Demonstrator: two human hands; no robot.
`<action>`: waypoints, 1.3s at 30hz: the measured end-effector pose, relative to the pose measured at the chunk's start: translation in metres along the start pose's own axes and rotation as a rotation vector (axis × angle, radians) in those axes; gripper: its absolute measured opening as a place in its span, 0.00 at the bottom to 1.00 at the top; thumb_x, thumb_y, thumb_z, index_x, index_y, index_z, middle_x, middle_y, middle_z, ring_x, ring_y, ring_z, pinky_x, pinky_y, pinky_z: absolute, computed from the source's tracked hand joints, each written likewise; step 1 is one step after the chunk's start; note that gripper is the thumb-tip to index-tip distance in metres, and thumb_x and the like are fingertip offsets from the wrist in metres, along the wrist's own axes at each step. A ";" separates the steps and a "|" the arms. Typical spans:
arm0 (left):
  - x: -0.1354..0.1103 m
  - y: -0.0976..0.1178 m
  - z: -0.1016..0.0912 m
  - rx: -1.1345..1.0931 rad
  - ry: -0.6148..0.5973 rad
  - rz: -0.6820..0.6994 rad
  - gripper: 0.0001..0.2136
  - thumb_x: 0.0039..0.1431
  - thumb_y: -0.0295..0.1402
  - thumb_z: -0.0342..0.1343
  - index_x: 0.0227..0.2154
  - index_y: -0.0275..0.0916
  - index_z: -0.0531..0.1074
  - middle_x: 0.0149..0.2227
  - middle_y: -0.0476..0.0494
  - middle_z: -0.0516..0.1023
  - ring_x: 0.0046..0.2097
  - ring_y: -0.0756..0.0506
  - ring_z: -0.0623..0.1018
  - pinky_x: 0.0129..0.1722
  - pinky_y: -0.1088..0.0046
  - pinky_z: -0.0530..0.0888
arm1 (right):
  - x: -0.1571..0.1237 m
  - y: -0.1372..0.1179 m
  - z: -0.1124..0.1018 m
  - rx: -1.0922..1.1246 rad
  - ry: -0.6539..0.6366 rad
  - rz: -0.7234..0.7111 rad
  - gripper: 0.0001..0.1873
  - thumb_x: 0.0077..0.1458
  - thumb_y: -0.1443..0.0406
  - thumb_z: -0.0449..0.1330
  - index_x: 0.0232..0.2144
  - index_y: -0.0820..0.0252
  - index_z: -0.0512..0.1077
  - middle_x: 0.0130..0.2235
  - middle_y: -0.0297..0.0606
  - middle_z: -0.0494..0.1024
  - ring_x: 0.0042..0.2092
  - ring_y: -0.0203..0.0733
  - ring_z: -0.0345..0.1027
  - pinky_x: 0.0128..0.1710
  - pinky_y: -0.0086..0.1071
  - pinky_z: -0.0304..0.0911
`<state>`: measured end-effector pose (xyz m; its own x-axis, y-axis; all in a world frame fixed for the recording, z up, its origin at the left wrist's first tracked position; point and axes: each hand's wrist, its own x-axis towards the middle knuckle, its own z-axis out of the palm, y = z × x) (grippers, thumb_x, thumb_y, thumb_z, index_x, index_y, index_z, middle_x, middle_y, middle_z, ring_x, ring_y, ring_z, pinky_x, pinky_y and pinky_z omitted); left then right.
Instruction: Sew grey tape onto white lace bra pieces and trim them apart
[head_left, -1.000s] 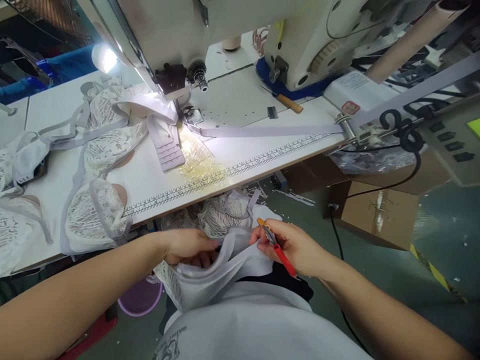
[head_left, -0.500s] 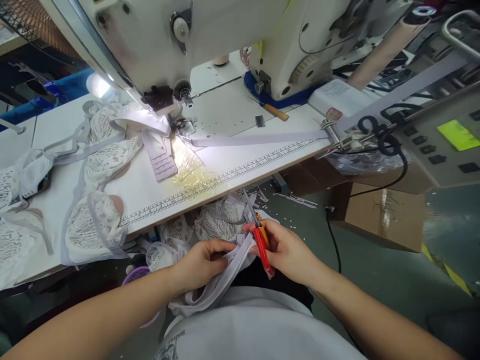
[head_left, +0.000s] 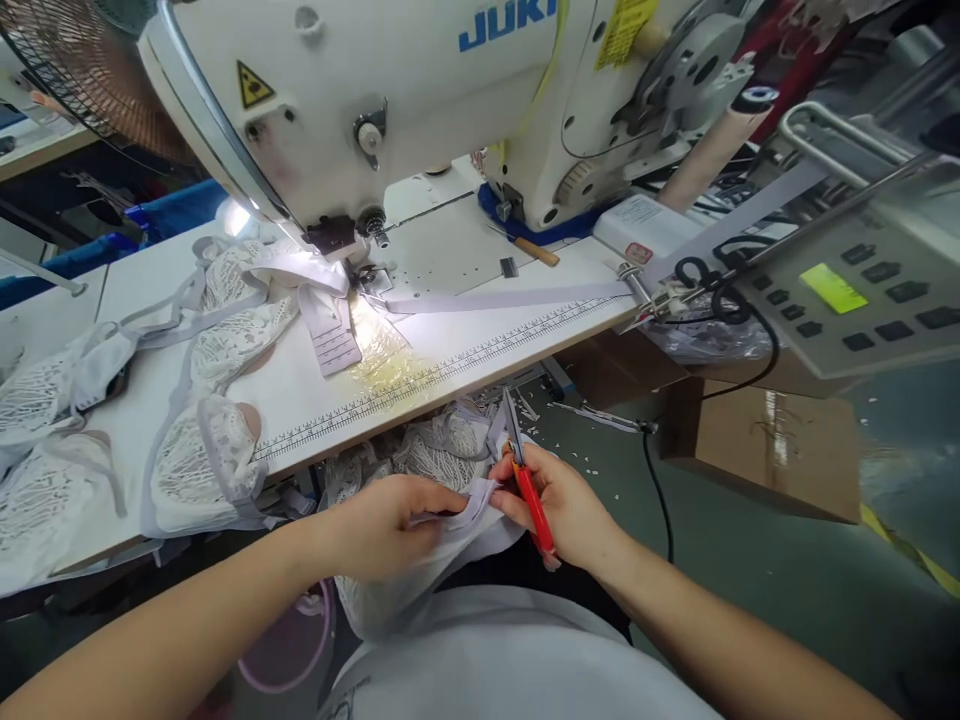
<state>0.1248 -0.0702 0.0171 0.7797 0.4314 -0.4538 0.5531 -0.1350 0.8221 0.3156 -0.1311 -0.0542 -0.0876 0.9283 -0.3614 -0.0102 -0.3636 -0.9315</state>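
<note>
My left hand [head_left: 401, 520] pinches the edge of a white lace bra [head_left: 442, 560] over my lap; part of the hand is blurred. In my right hand [head_left: 562, 500] is a pair of scissors [head_left: 534, 500] with red handles, its blades pointing up and away from me. The right thumb and forefinger also touch the end of the bra's band. More lace cups [head_left: 442, 450] hang below the table edge, just beyond my hands. On the table, a joined run of white lace bras [head_left: 199, 455] lies to the left, reaching toward the needle area.
A white sewing machine [head_left: 337, 80] stands on the table [head_left: 450, 345], with a printed ruler along its front edge. Elastic tape [head_left: 510, 298] runs from a metal guide at right. A control panel [head_left: 885, 280], cardboard box [head_left: 765, 450] and pink basket [head_left: 326, 640] are nearby.
My view has tilted up, showing more of the machine. The left hand has shifted along the bra edge and its fabric has swung. The scissors remain in my right hand, now more upright.
</note>
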 end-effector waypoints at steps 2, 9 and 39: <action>-0.001 0.003 0.007 0.082 0.128 -0.088 0.10 0.54 0.34 0.50 0.36 0.37 0.72 0.31 0.47 0.75 0.33 0.46 0.74 0.34 0.73 0.69 | -0.001 -0.002 0.004 -0.005 0.018 -0.024 0.17 0.39 0.57 0.65 0.27 0.58 0.63 0.27 0.30 0.67 0.26 0.32 0.57 0.26 0.28 0.57; 0.017 -0.005 0.046 0.152 0.618 0.071 0.03 0.56 0.31 0.50 0.33 0.40 0.67 0.42 0.42 0.69 0.40 0.46 0.72 0.37 0.72 0.69 | -0.002 -0.009 0.006 -0.108 0.087 -0.074 0.17 0.40 0.55 0.63 0.25 0.57 0.62 0.25 0.31 0.67 0.26 0.35 0.59 0.26 0.30 0.59; 0.032 -0.025 0.039 -1.022 0.552 -0.191 0.18 0.34 0.41 0.68 0.22 0.34 0.68 0.18 0.55 0.62 0.20 0.58 0.56 0.18 0.80 0.48 | -0.004 0.000 -0.058 -0.848 -0.533 -0.150 0.25 0.50 0.46 0.53 0.19 0.57 0.48 0.21 0.28 0.55 0.23 0.32 0.45 0.23 0.28 0.44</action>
<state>0.1477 -0.0873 -0.0313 0.3386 0.7288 -0.5951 -0.0412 0.6434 0.7645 0.3742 -0.1302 -0.0548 -0.5787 0.7290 -0.3655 0.6352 0.1220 -0.7626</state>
